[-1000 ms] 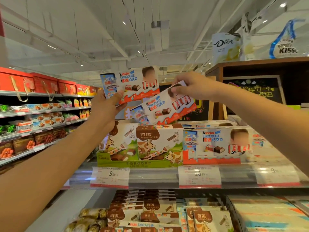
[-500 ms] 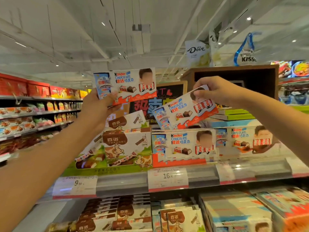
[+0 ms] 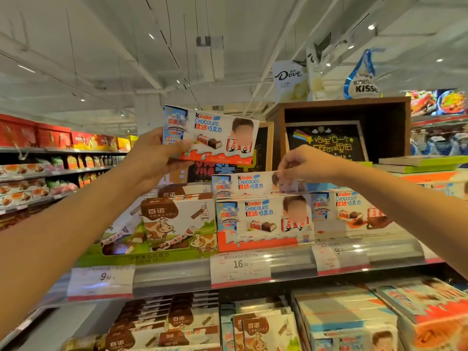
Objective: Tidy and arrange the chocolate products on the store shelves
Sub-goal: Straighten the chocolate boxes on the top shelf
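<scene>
My left hand (image 3: pixel 154 160) holds a white and red Kinder chocolate box (image 3: pixel 212 134) up in the air, above the top shelf. My right hand (image 3: pixel 304 164) pinches the right end of a second Kinder box (image 3: pixel 243 183), which lies flat on top of the stack of Kinder boxes (image 3: pixel 263 221) on the shelf. To the right stands another row of Kinder boxes (image 3: pixel 354 211). Brown and white cow-print chocolate boxes (image 3: pixel 177 224) sit in a green tray on the left.
The shelf edge (image 3: pixel 291 264) carries price tags reading 9.90 and 16.90. A lower shelf holds more cow-print boxes (image 3: pixel 182 323) and Kinder packs (image 3: pixel 354 325). A wooden display box (image 3: pixel 342 127) with a chalkboard stands behind. Red gift boxes line the left aisle.
My right hand has lowered its tilted Kinder box down onto the top of the shelf stack, where it lies flat. My left hand keeps its box raised. The view has shifted.
</scene>
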